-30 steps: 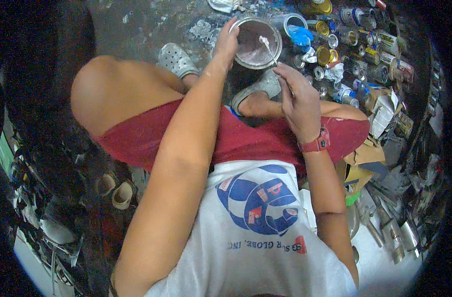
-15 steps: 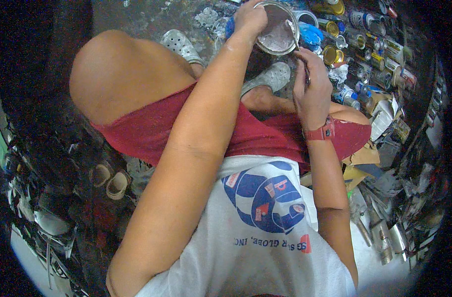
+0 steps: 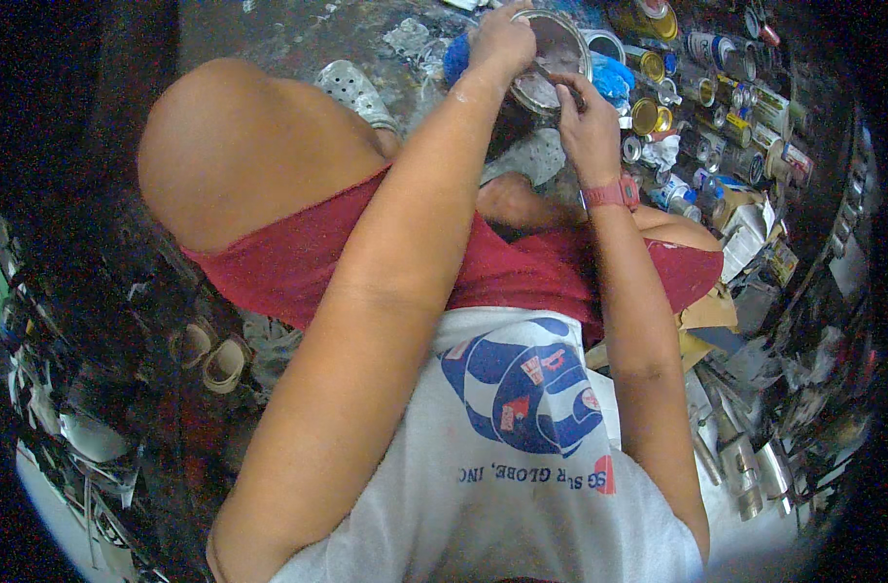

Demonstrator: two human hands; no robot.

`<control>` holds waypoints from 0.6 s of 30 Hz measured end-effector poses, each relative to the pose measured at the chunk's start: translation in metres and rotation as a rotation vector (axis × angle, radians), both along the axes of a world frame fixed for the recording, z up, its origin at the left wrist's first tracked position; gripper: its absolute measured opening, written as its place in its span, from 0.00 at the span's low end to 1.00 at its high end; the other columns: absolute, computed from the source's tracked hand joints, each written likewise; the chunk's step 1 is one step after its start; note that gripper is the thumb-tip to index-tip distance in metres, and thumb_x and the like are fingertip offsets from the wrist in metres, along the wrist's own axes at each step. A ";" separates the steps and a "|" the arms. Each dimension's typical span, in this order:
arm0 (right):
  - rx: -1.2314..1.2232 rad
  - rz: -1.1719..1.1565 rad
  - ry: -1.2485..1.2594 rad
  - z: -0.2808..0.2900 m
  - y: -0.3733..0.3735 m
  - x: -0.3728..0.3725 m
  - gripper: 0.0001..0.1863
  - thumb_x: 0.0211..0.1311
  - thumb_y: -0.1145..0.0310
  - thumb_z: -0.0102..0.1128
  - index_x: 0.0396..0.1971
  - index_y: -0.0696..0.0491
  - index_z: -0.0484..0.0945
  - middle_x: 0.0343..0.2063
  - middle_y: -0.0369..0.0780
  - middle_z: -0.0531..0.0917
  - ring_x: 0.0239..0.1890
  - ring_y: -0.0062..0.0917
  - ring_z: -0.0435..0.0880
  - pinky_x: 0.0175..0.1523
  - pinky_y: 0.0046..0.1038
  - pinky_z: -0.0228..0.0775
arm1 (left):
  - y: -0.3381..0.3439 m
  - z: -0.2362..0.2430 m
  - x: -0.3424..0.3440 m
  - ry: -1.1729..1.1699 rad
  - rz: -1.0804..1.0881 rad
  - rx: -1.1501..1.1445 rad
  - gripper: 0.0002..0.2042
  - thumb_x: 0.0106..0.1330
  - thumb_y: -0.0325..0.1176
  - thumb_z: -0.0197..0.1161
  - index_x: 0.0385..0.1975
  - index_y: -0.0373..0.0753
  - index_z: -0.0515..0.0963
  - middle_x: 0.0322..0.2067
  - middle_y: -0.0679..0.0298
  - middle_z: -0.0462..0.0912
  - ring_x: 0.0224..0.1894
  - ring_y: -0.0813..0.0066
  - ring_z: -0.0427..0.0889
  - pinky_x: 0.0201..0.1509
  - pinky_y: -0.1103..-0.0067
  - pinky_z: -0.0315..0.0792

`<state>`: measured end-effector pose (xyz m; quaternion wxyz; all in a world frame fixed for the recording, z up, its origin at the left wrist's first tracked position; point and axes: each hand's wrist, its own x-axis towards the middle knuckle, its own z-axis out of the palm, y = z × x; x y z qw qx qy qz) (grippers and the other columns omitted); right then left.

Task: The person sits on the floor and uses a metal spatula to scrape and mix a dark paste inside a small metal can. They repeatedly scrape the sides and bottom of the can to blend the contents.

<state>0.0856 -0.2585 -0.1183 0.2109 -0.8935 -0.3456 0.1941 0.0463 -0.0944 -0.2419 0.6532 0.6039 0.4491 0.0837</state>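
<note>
In the head view, a round open metal can [image 3: 570, 31] is up at the top middle, tilted so its mouth faces me. Greyish-pink paste coats its inside. My left hand [image 3: 503, 44] is closed on the can's left rim. From the right, my right hand [image 3: 588, 121] grips a thin dark tool [image 3: 544, 71], whose far end reaches over the can's mouth. The tool's exact kind is too small to tell. A red watch sits on my right wrist.
Many cans and jars, such as a yellow-rimmed can [image 3: 645, 116], crowd the floor at the right. A blue plastic bag [image 3: 612, 78] lies beside the can. Crumpled paper [image 3: 662, 153] and cardboard [image 3: 709, 309] are nearer. My grey clogs [image 3: 354, 89] stand below the can.
My right hand has moved up and left toward the can, bringing the tool across its mouth. My left hand and the can have shifted slightly right.
</note>
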 end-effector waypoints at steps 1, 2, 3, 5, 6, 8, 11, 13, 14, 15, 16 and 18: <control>0.024 0.023 -0.016 0.014 0.003 -0.007 0.12 0.80 0.66 0.62 0.52 0.56 0.88 0.47 0.53 0.92 0.49 0.52 0.92 0.53 0.44 0.83 | 0.001 -0.001 0.000 0.012 0.009 0.037 0.21 0.78 0.38 0.56 0.67 0.53 0.85 0.62 0.45 0.87 0.67 0.45 0.85 0.74 0.59 0.75; 0.048 0.045 -0.032 0.030 0.005 -0.014 0.12 0.80 0.66 0.62 0.52 0.56 0.88 0.46 0.53 0.92 0.48 0.52 0.92 0.53 0.45 0.83 | 0.001 -0.002 0.000 0.024 0.018 0.073 0.21 0.78 0.39 0.56 0.67 0.53 0.85 0.62 0.45 0.87 0.67 0.44 0.84 0.74 0.59 0.74; 0.012 0.053 -0.014 0.047 0.003 -0.020 0.11 0.79 0.68 0.62 0.52 0.56 0.87 0.47 0.52 0.91 0.49 0.51 0.92 0.55 0.44 0.83 | -0.001 -0.003 0.000 0.033 0.021 0.104 0.21 0.77 0.39 0.56 0.67 0.54 0.85 0.62 0.45 0.87 0.67 0.43 0.83 0.74 0.58 0.74; 0.066 0.134 -0.115 0.075 -0.005 -0.031 0.10 0.79 0.70 0.62 0.53 0.56 0.86 0.49 0.51 0.91 0.51 0.50 0.91 0.57 0.43 0.82 | -0.002 0.008 -0.001 0.049 0.023 0.072 0.22 0.77 0.40 0.56 0.67 0.54 0.84 0.63 0.45 0.86 0.69 0.43 0.82 0.75 0.57 0.73; 0.094 0.172 -0.169 0.085 -0.008 -0.035 0.10 0.79 0.70 0.61 0.53 0.56 0.86 0.50 0.51 0.90 0.52 0.49 0.90 0.58 0.43 0.82 | -0.002 0.010 0.000 0.054 0.021 0.057 0.22 0.77 0.40 0.55 0.68 0.55 0.84 0.64 0.44 0.86 0.69 0.42 0.82 0.76 0.57 0.72; 0.079 0.227 -0.198 0.098 -0.011 -0.037 0.09 0.79 0.71 0.61 0.52 0.56 0.84 0.51 0.50 0.89 0.55 0.48 0.89 0.59 0.42 0.82 | -0.002 0.015 0.001 0.091 0.011 0.082 0.22 0.76 0.40 0.56 0.68 0.56 0.85 0.65 0.44 0.85 0.70 0.44 0.82 0.76 0.57 0.72; 0.047 0.275 -0.271 0.101 -0.011 -0.038 0.09 0.79 0.72 0.61 0.51 0.57 0.84 0.52 0.49 0.89 0.56 0.48 0.89 0.58 0.43 0.82 | -0.005 0.019 0.003 0.108 0.005 0.114 0.22 0.77 0.39 0.56 0.68 0.56 0.85 0.66 0.45 0.84 0.70 0.44 0.81 0.77 0.57 0.72; 0.026 0.266 -0.296 0.099 -0.010 -0.038 0.08 0.78 0.72 0.61 0.50 0.57 0.83 0.51 0.49 0.89 0.55 0.48 0.89 0.58 0.43 0.82 | -0.008 0.021 0.002 0.096 -0.006 0.121 0.22 0.77 0.39 0.55 0.68 0.56 0.85 0.66 0.45 0.84 0.70 0.43 0.81 0.78 0.57 0.71; 0.018 0.247 -0.296 0.097 -0.008 -0.038 0.08 0.78 0.72 0.61 0.50 0.57 0.83 0.51 0.49 0.89 0.54 0.49 0.89 0.58 0.44 0.82 | -0.009 0.023 0.001 0.083 -0.017 0.119 0.22 0.77 0.39 0.55 0.68 0.56 0.84 0.66 0.45 0.84 0.70 0.42 0.81 0.78 0.56 0.71; 0.011 0.228 -0.296 0.094 -0.006 -0.037 0.08 0.78 0.72 0.61 0.50 0.56 0.83 0.51 0.49 0.89 0.53 0.49 0.89 0.57 0.44 0.82 | -0.010 0.021 0.002 0.070 -0.026 0.118 0.22 0.78 0.38 0.54 0.68 0.55 0.84 0.66 0.45 0.84 0.70 0.42 0.81 0.78 0.56 0.71; 0.034 0.209 -0.279 0.091 -0.004 -0.033 0.08 0.78 0.72 0.61 0.50 0.56 0.84 0.50 0.49 0.89 0.52 0.49 0.89 0.57 0.44 0.82 | -0.010 0.019 0.002 0.047 -0.010 0.114 0.22 0.78 0.38 0.54 0.68 0.55 0.84 0.66 0.45 0.84 0.70 0.41 0.80 0.78 0.56 0.71; 0.084 0.174 -0.248 0.085 0.001 -0.023 0.09 0.79 0.72 0.60 0.51 0.56 0.85 0.48 0.50 0.89 0.50 0.49 0.90 0.56 0.44 0.82 | -0.008 0.011 0.002 0.001 0.027 0.109 0.22 0.79 0.38 0.55 0.68 0.53 0.84 0.66 0.44 0.84 0.70 0.41 0.80 0.78 0.56 0.71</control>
